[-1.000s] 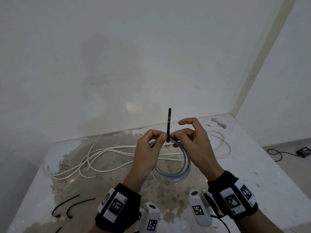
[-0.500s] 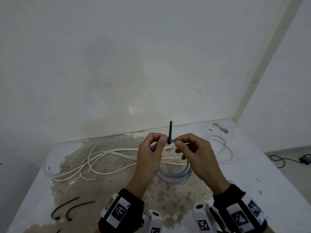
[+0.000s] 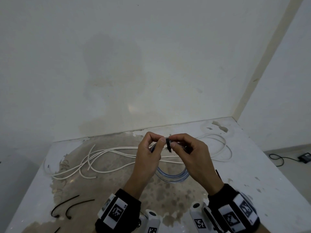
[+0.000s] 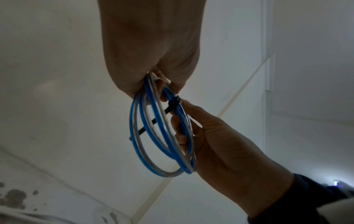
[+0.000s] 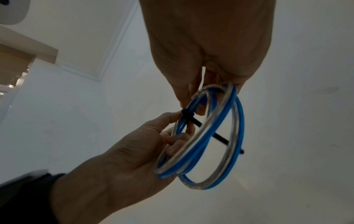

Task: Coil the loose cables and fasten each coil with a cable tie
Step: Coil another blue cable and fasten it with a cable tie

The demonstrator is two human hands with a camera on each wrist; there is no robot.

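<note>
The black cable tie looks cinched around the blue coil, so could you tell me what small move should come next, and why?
Probably set the blue coil down on the table. The black cable tie already binds its strands, both hands hold it in the air, and the white cable lies loose, with spare ties waiting.

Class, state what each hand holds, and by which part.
Both the left hand and right hand hold the blue coil by its top, either side of the black cable tie.
</note>
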